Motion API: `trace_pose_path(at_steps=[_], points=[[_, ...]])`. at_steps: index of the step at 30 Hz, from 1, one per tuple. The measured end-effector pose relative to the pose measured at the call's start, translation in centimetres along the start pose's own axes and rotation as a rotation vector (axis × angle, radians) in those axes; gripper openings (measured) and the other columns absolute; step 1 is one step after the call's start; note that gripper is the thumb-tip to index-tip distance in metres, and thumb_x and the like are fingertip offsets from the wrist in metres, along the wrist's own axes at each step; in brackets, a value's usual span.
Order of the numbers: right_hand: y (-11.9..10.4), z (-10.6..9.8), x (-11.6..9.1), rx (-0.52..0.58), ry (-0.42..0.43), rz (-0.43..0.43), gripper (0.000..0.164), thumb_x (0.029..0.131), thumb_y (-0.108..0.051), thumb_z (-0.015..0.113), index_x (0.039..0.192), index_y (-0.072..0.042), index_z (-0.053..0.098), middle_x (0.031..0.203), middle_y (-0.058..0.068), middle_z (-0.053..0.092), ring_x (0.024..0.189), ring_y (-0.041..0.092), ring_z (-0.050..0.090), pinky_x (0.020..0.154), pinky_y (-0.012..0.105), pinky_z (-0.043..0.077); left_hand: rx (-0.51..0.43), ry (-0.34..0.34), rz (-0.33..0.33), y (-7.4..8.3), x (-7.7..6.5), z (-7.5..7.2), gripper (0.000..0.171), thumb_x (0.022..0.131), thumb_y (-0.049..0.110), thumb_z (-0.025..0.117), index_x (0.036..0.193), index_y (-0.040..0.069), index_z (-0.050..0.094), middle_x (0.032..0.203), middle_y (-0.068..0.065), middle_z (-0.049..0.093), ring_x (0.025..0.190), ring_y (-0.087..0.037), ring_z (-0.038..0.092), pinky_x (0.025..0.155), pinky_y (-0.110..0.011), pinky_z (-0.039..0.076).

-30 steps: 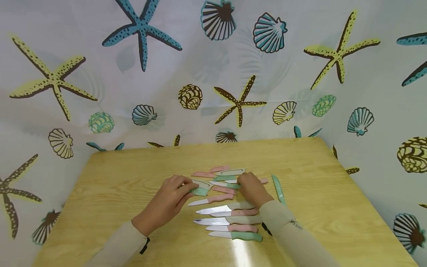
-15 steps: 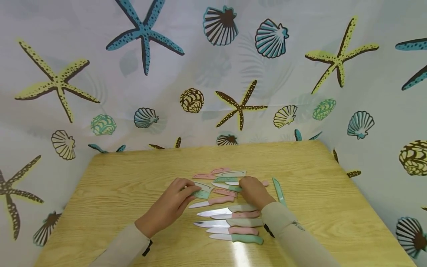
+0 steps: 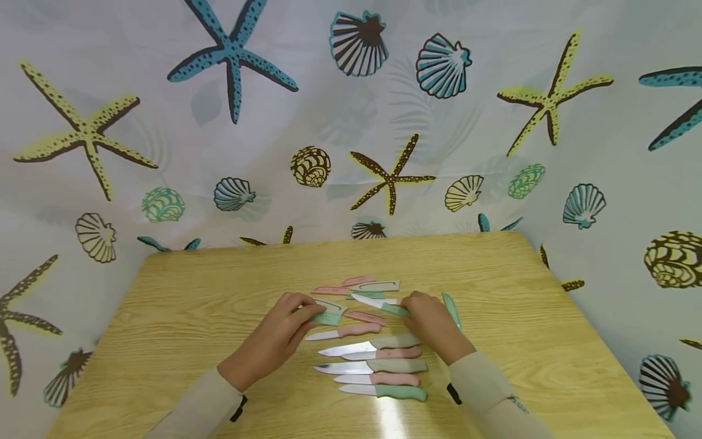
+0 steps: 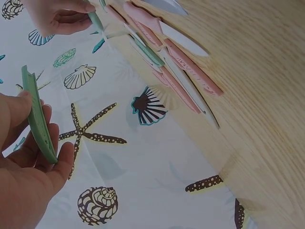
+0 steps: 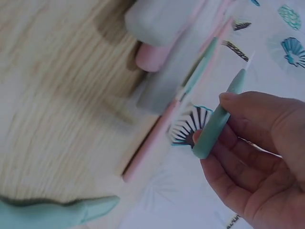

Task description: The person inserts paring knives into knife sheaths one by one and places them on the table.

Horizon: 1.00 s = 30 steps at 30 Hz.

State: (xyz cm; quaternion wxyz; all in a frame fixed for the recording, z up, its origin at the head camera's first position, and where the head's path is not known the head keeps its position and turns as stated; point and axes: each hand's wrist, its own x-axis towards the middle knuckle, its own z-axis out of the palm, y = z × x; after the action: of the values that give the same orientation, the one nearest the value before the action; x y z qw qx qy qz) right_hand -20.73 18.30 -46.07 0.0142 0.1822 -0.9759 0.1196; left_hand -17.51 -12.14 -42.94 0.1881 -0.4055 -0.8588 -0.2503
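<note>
"Across the wooden table (image 3: 208,305), what have the hands got hold of?"

"Left hand (image 3: 287,326): a green cover (image 3: 327,318), pinched between thumb and fingertips, just beside a pale cover (image 3: 332,305). Right hand (image 3: 430,323): a green-handled knife (image 3: 373,300), its blade aimed toward the left hand, above the other covers."

"Does the head view show the grip?"

"Only roughly; the backs of the hands face it. The left wrist view turns the cover nearly edge-on and shows its notched end, thumb on one side, fingers curled against the other, with hardly more gap than the cover fills. The right wrist view shows the rounded butt of the knife handle caught between thumb and fingers; the blade is a faint blur there."

"And what do the wrist views miss?"

"The whole row of six knives (image 3: 396,365) below the covers, pink, grey and green handles to the right. Only the head view has it all."

"Anything different from half a second ago?"

"The right hand has moved right and toward the person. The knife sits farther right too, and the hand hides the pink handle end that poked out beyond it. The left hand looks the same, cover still pinched."
</note>
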Motion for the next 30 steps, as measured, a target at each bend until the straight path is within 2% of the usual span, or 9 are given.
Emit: trace_pose_path(at_steps=[2, 6, 9, 13, 16, 22, 30], points=[[-0.3, -0.5, -0.7, -0.005, 0.005, 0.012, 0.011, 0.082, -0.01, 0.069, 0.09, -0.004, 0.068, 0.079, 0.003, 0.059, 0.067, 0.012, 0.052, 0.058, 0.028, 0.045, 0.0, 0.008, 0.002, 0.0, -0.1, -0.1, 0.027, 0.086, 0.006, 0.064, 0.113, 0.005, 0.063, 0.108, -0.003, 0.052, 0.099, -0.016, 0.046, 0.078, -0.026, 0.046], [-1.0, -1.4, -2.3, 0.017, 0.036, 0.019, 0.006, 0.081, -0.009, 0.07, 0.082, -0.007, 0.064, 0.072, -0.002, 0.054, 0.06, 0.009, 0.047, 0.053, 0.025, 0.041, -0.004, 0.022, 0.01, -0.1, -0.1, -0.2, 0.027, 0.086, 0.005, 0.064, 0.113, 0.005, 0.062, 0.108, -0.004, 0.052, 0.099, -0.016, 0.046, 0.077, -0.026, 0.046], [-1.6, -1.7, -3.7, 0.019, 0.084, -0.016, 0.007, 0.08, -0.009, 0.071, 0.083, -0.007, 0.064, 0.074, -0.003, 0.056, 0.058, 0.007, 0.044, 0.052, 0.023, 0.041, -0.013, 0.026, 0.013, -0.1, -0.2, -0.2, 0.028, 0.085, 0.005, 0.064, 0.113, 0.005, 0.062, 0.108, -0.004, 0.053, 0.099, -0.016, 0.046, 0.077, -0.026, 0.046], [-2.3, -1.7, -5.3, -0.015, 0.153, -0.092, 0.016, 0.077, -0.009, 0.074, 0.09, -0.004, 0.066, 0.085, 0.003, 0.061, 0.063, 0.007, 0.051, 0.054, 0.02, 0.045, -0.021, 0.017, 0.001, -0.1, -0.3, -0.2, 0.028, 0.086, 0.005, 0.064, 0.114, 0.006, 0.062, 0.109, -0.003, 0.052, 0.1, -0.015, 0.045, 0.077, -0.025, 0.046], [-2.7, -1.7, -6.3, -0.041, 0.191, -0.131, 0.019, 0.074, -0.009, 0.076, 0.09, -0.003, 0.066, 0.087, 0.004, 0.061, 0.065, 0.008, 0.056, 0.054, 0.018, 0.046, -0.024, 0.007, -0.011, -0.1, -0.5, -0.1, 0.029, 0.087, 0.006, 0.063, 0.116, 0.006, 0.061, 0.111, -0.003, 0.052, 0.102, -0.014, 0.045, 0.078, -0.025, 0.046], [-3.9, -2.0, -7.3, -0.043, 0.256, -0.201, 0.023, 0.07, -0.006, 0.078, 0.089, -0.001, 0.066, 0.088, 0.007, 0.062, 0.066, 0.012, 0.059, 0.056, 0.016, 0.047, -0.036, 0.013, -0.001, -0.1, -0.9, 0.0, 0.029, 0.086, 0.005, 0.064, 0.115, 0.007, 0.061, 0.111, -0.001, 0.052, 0.101, -0.013, 0.045, 0.077, -0.023, 0.045], [-5.0, -2.4, -7.9, -0.041, 0.287, -0.257, 0.022, 0.07, -0.008, 0.078, 0.088, -0.002, 0.066, 0.089, 0.007, 0.063, 0.069, 0.013, 0.061, 0.057, 0.017, 0.049, -0.053, 0.029, 0.03, 0.1, -0.9, 0.2, 0.029, 0.086, 0.004, 0.064, 0.115, 0.006, 0.061, 0.111, -0.001, 0.052, 0.101, -0.014, 0.045, 0.078, -0.023, 0.045]])
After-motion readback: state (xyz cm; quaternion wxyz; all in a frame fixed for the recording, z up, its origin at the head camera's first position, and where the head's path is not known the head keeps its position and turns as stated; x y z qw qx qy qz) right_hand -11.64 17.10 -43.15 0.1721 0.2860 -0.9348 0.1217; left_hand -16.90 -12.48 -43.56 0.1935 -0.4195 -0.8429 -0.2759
